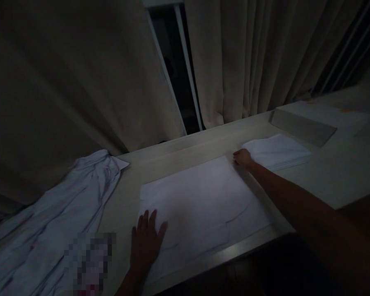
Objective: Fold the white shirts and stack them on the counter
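Observation:
A flat white cloth [197, 201] lies spread on the pale table in front of me, with a few creases towards its near edge. My left hand [146, 240] rests on its left side, fingers stretched out and a little apart. Just off the far right corner of the cloth is my right hand [243, 157], its fingers curled closed. Whether they pinch anything is too dark to make out. Beside that hand sits a folded stack of white cloth [277, 150].
A long heap of rumpled white cloth [70, 197] covers the table's left part. At the back right stands a low pale box or board [305, 123] with white material behind it. Beige curtains [228, 53] hang along the table's far edge [179, 146].

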`<state>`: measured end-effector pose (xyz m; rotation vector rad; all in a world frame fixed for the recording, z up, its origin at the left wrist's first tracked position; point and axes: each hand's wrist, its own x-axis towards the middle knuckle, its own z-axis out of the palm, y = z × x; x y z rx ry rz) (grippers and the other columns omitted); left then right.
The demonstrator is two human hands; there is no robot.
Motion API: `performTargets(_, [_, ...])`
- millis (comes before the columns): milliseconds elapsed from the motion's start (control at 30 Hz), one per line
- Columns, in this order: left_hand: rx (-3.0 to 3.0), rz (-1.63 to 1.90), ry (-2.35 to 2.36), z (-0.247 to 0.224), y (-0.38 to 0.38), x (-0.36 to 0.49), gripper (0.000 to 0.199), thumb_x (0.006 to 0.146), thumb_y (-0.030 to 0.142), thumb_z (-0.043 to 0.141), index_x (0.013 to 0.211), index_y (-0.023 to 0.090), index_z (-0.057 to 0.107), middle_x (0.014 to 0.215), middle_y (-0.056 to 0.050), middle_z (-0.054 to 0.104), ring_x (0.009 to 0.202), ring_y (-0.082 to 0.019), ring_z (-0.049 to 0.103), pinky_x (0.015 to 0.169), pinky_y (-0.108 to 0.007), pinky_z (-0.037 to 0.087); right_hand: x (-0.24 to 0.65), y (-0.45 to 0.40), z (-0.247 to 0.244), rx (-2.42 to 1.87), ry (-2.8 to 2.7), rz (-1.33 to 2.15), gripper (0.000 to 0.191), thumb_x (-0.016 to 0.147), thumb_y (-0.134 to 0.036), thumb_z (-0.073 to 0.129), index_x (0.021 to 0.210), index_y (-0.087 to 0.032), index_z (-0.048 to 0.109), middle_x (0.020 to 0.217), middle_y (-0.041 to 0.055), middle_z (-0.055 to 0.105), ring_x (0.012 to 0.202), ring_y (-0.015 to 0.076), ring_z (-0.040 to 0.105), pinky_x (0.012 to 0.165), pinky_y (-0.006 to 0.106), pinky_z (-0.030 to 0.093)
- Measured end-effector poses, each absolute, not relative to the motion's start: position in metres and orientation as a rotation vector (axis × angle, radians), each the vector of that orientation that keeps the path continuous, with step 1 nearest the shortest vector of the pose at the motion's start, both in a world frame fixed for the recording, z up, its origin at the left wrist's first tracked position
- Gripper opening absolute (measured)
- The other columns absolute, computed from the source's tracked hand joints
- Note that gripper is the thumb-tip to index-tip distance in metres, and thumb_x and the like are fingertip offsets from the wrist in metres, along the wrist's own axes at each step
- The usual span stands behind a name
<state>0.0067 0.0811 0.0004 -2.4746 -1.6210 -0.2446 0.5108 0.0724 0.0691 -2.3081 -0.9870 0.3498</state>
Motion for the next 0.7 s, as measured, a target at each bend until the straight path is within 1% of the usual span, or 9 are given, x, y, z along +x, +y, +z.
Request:
performTargets(67, [-2.479, -0.237, -1.598, 0.000, 0.081, 0.005, 0.067, 0.092, 0.056, 0.030, 0.148, 0.020, 0.029, 0.156, -0.013, 0.025, 0.144, -0.032, 0.020, 0.109, -0.055, 0.026, 0.515, 0.065, 0.068, -2.336, -0.987, 0.347, 0.029, 0.092, -0.031, 0.058, 0.116, -0.014, 0.060, 0.116, 0.0098, 0.061, 0.101, 0.0205, 0.061, 0.086, 0.038, 0.051])
performTargets(133, [-2.489, -0.217, -1.553, -0.001, 0.081, 0.004, 0.065, 0.093, 0.054, 0.028, 0.148, 0.020, 0.028, 0.157, -0.013, 0.023, 0.144, -0.033, 0.017, 0.109, -0.055, 0.025, 0.513, 0.056, 0.066, -2.347, -1.018, 0.337, 0.021, 0.091, -0.021, 0.057, 0.107, -0.012, 0.066, 0.111, 0.0112, 0.066, 0.102, 0.0202, 0.062, 0.087, 0.030, 0.048])
performTargets(200, [-2.492, -0.200, -1.538, 0.000, 0.081, 0.004, 0.065, 0.093, 0.054, 0.028, 0.148, 0.019, 0.029, 0.157, -0.014, 0.023, 0.144, -0.033, 0.017, 0.109, -0.057, 0.025, 0.507, 0.046, 0.063, -2.348, -1.069, 0.349, 0.019, 0.086, -0.015, 0.058, 0.098, -0.012, 0.072, 0.102, 0.0115, 0.071, 0.099, 0.0200, 0.064, 0.084, 0.024, 0.046])
performTargets(333, [-2.481, -0.210, -1.605, 0.004, 0.080, 0.007, 0.067, 0.092, 0.056, 0.030, 0.147, 0.019, 0.030, 0.155, -0.014, 0.027, 0.142, -0.034, 0.022, 0.108, -0.056, 0.026, 0.493, 0.015, 0.057, -2.371, -1.138, 0.425, 0.012, 0.078, -0.019, 0.064, 0.082, -0.012, 0.074, 0.084, 0.0108, 0.073, 0.085, 0.0207, 0.068, 0.072, 0.023, 0.046])
performTargets(433, [-2.501, -0.222, -1.599, 0.009, 0.079, 0.008, 0.066, 0.092, 0.054, 0.031, 0.147, 0.019, 0.031, 0.155, -0.015, 0.028, 0.142, -0.034, 0.023, 0.108, -0.056, 0.027, 0.485, -0.017, 0.050, -2.398, -1.144, 0.481, 0.011, 0.075, -0.023, 0.069, 0.075, -0.013, 0.074, 0.077, 0.0096, 0.072, 0.079, 0.0211, 0.068, 0.067, 0.024, 0.045])
performTargets(567, [-2.524, -0.246, -1.577, 0.010, 0.078, 0.008, 0.064, 0.091, 0.053, 0.031, 0.146, 0.019, 0.033, 0.154, -0.014, 0.029, 0.142, -0.034, 0.022, 0.107, -0.057, 0.027, 0.473, -0.051, 0.038, -2.421, -1.098, 0.534, 0.020, 0.075, -0.035, 0.072, 0.079, -0.016, 0.073, 0.080, 0.0083, 0.072, 0.078, 0.0202, 0.068, 0.063, 0.024, 0.044])
performTargets(700, [-2.488, -0.249, -1.593, 0.005, 0.081, 0.008, 0.067, 0.091, 0.056, 0.029, 0.146, 0.018, 0.032, 0.154, -0.015, 0.029, 0.142, -0.034, 0.023, 0.107, -0.056, 0.027, 0.463, -0.061, 0.028, -2.453, -1.055, 0.551, 0.029, 0.076, -0.043, 0.071, 0.080, -0.014, 0.071, 0.083, 0.0111, 0.072, 0.077, 0.0210, 0.068, 0.062, 0.025, 0.043])
